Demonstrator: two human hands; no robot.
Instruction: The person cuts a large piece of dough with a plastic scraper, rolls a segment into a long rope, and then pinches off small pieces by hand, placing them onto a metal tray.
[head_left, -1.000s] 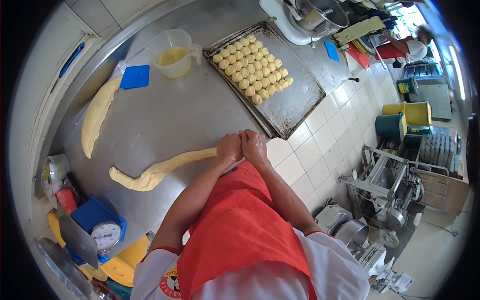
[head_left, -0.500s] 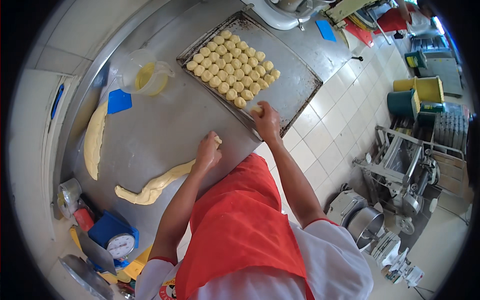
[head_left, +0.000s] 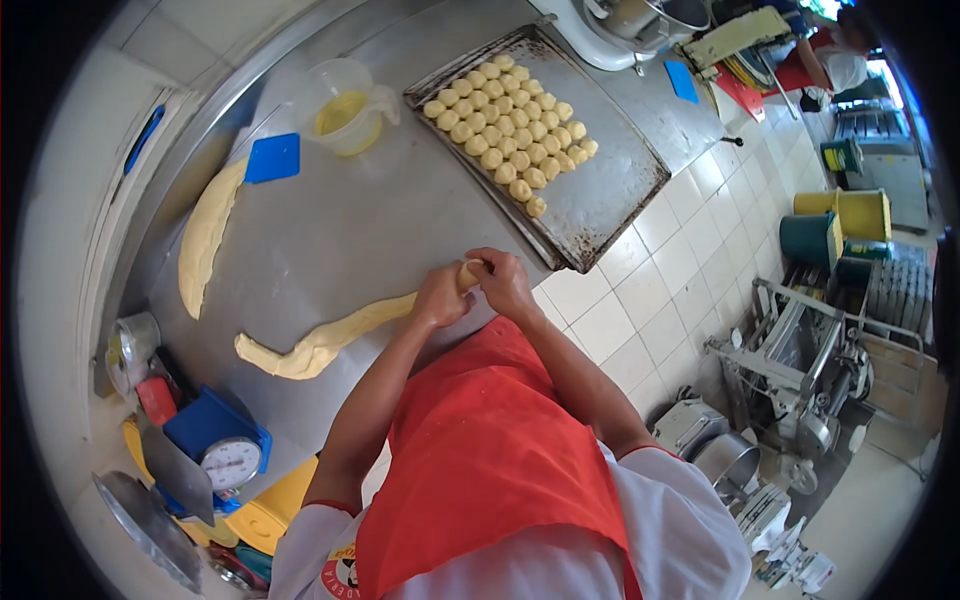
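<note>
My left hand (head_left: 442,297) is wrapped round one end of a long, uneven dough rope (head_left: 325,340). The rest of that rope trails off to the left over the steel worktop (head_left: 330,235). A short stub of dough (head_left: 468,274) sticks out of the left fist. My right hand (head_left: 505,284) closes on this stub, its fingers pinched and almost against the left hand. Ahead and to the right, rows of round dough balls (head_left: 515,130) cover the left part of a dark-edged baking tray (head_left: 615,170).
A thick dough slab (head_left: 207,240) lies at the left, beside a blue scraper (head_left: 273,158). A clear jug (head_left: 350,115) with yellow liquid stands behind. A blue dial scale (head_left: 225,440) is at lower left, a mixer (head_left: 610,35) beyond the tray. Someone in red (head_left: 800,65) is far right.
My right hand, with a bit of dough in its fingers, was at the tray's near edge; it has come back to my left hand and grips the rope's end. The view has shifted slightly.
</note>
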